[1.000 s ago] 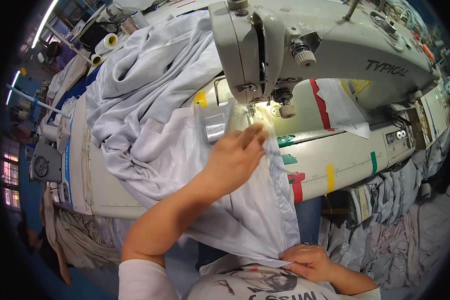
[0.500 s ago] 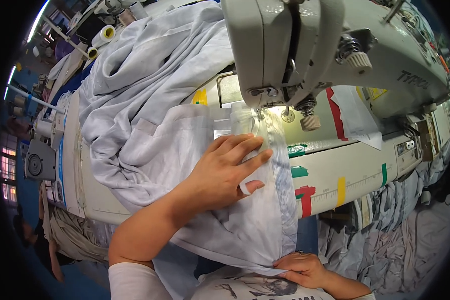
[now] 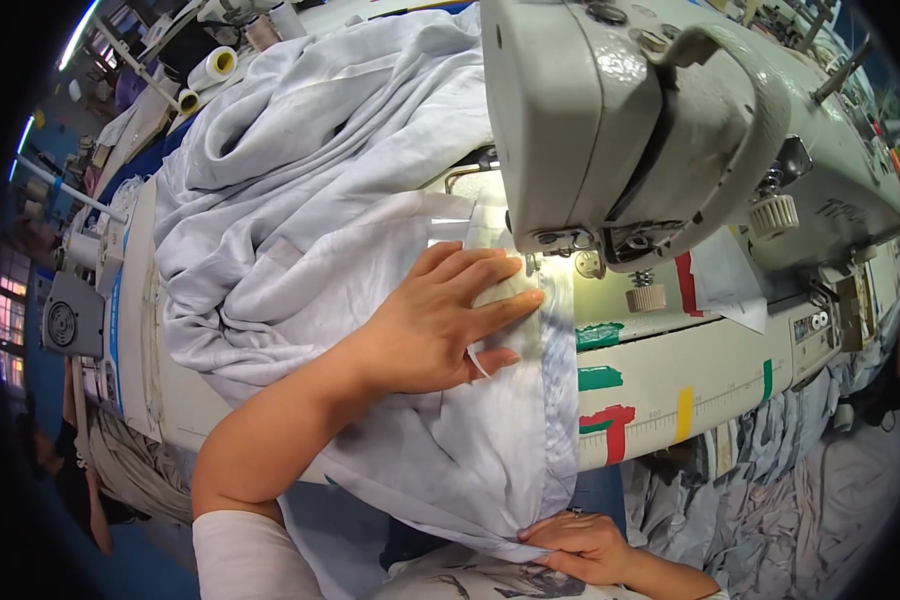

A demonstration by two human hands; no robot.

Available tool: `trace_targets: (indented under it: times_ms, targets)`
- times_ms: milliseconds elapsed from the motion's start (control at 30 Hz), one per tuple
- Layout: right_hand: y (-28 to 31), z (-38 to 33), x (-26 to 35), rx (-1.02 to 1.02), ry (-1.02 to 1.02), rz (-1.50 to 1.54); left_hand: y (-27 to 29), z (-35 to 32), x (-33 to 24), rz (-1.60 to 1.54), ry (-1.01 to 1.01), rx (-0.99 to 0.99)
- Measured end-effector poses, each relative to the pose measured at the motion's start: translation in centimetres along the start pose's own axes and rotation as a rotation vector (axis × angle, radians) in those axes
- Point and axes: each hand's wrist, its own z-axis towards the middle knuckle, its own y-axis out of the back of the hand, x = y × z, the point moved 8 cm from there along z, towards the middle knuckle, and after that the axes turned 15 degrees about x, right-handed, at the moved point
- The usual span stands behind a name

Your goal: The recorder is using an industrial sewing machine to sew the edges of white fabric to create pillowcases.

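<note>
Pale grey-white fabric (image 3: 475, 430) runs under the needle area of a sewing machine (image 3: 560, 130) and drapes down over the table's near edge. My left hand (image 3: 450, 315) lies flat on it, fingers spread, just left of and in front of the presser foot (image 3: 533, 262). A narrow white strip shows between its thumb and palm. At the lower edge of the cloth, close to my body, my right hand (image 3: 578, 545) pinches the fabric's edge between thumb and fingers. A bluish-white band forms the fabric's right border, between the two hands.
More of the cloth (image 3: 300, 150) is heaped on the table to the left. Coloured tape and a printed ruler mark the machine bed (image 3: 660, 400) at right. White thread cones (image 3: 213, 66) stand at the far left. Piled garments (image 3: 800, 480) lie at lower right.
The machine appears shifted rightward and lower in view. Both hands and the draped fabric sit slightly further left, and the left hand has come closer to the presser foot.
</note>
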Motion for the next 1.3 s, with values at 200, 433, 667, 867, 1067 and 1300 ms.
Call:
trace_targets:
  times_ms: [200,433,667,867,1067,1300]
  targets:
    - [1.2,0.2,1.4,-0.016,0.024,-0.050,-1.1,-1.0,-2.8,-0.020,-0.116,0.076]
    - [2.4,0.8,2.2,-0.081,0.083,-0.053,-0.7,-0.1,-0.2,-0.026,-0.163,0.019]
    - [2.8,1.8,2.3,-0.114,0.135,0.006,1.5,-0.1,1.7,-0.095,-0.117,-0.052]
    - [2.2,1.9,2.9,-0.130,0.111,-0.133,1.4,2.9,8.2,-0.416,0.407,0.047]
    - [1.1,1.6,3.6,-0.119,0.094,-0.327,1.5,4.8,9.6,-0.201,0.299,-0.379]
    - [2.2,2.1,4.1,-0.178,0.092,-0.416,1.8,6.2,9.6,-0.062,0.178,-0.444]
